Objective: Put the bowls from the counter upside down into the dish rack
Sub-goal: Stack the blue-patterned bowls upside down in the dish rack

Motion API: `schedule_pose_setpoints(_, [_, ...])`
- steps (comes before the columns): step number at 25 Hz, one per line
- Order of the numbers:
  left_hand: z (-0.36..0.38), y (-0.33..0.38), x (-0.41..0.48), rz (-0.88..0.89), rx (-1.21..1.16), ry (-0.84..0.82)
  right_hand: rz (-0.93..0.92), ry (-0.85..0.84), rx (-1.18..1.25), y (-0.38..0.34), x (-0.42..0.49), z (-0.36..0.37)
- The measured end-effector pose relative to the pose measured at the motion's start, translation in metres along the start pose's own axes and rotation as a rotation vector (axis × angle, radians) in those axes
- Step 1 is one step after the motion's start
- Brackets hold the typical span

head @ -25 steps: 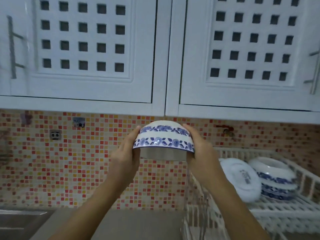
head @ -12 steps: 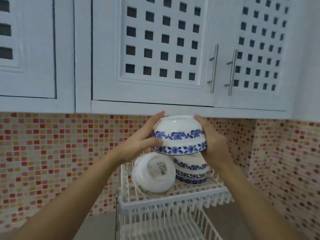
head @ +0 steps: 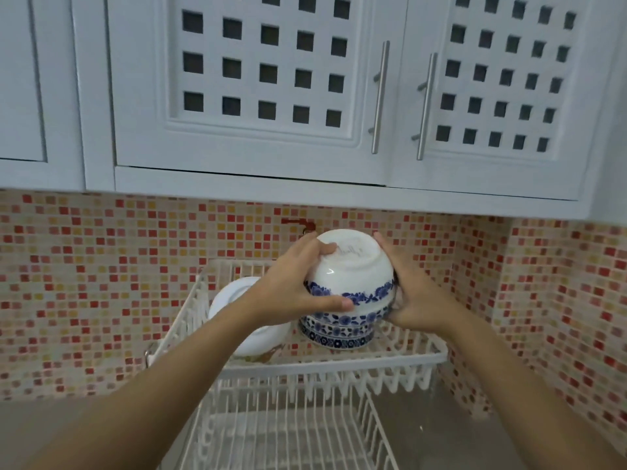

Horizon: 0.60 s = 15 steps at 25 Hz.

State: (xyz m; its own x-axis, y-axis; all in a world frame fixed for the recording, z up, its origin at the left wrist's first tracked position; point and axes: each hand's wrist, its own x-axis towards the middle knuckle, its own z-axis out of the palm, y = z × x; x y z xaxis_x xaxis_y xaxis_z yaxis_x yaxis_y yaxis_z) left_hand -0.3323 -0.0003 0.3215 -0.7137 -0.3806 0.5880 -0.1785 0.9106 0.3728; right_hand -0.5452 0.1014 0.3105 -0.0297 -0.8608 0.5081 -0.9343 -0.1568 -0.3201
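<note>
Both hands hold a white bowl with blue flower bands [head: 351, 273], turned upside down so its base faces me. My left hand [head: 291, 283] grips its left side and my right hand [head: 412, 293] its right side. The bowl sits right on top of another upside-down blue-patterned bowl [head: 339, 332] on the upper tier of the white dish rack [head: 339, 362]. A third white bowl [head: 251, 320] leans on its side to the left in the same tier, partly hidden by my left forearm.
The rack's lower wire tier [head: 288, 432] lies below, on the grey counter [head: 441, 425]. White cupboards with metal handles [head: 380, 96] hang overhead. A red and orange mosaic wall [head: 101, 283] runs behind and along the right.
My view has swung right and down toward the rack. Both hands have carried the upturned bowl lower, down onto the stacked bowl in the upper tier.
</note>
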Motion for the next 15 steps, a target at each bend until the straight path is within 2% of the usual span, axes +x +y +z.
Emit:
schedule_pose_setpoints(2, [0.021, 0.004, 0.005, -0.030, 0.032, -0.002, 0.062, -0.175, 0.110, 0.015, -0.003, -0.004])
schedule_pose_setpoints(4, [0.039, 0.002, 0.009, -0.099, 0.030, -0.021, 0.104, -0.265, 0.235, 0.026, -0.004, -0.005])
schedule_pose_setpoints(7, [0.055, -0.005, 0.009, -0.155, 0.021, -0.039, 0.141, -0.269, 0.280, 0.037, 0.000, 0.004])
schedule_pose_setpoints(12, [0.071, -0.013, 0.008, -0.151, 0.090, -0.030, 0.118, -0.229, 0.164, 0.048, 0.006, 0.022])
schedule_pose_setpoints(15, [0.079, -0.020, 0.008, -0.170, 0.124, -0.098, 0.122, -0.215, 0.059, 0.054, 0.006, 0.032])
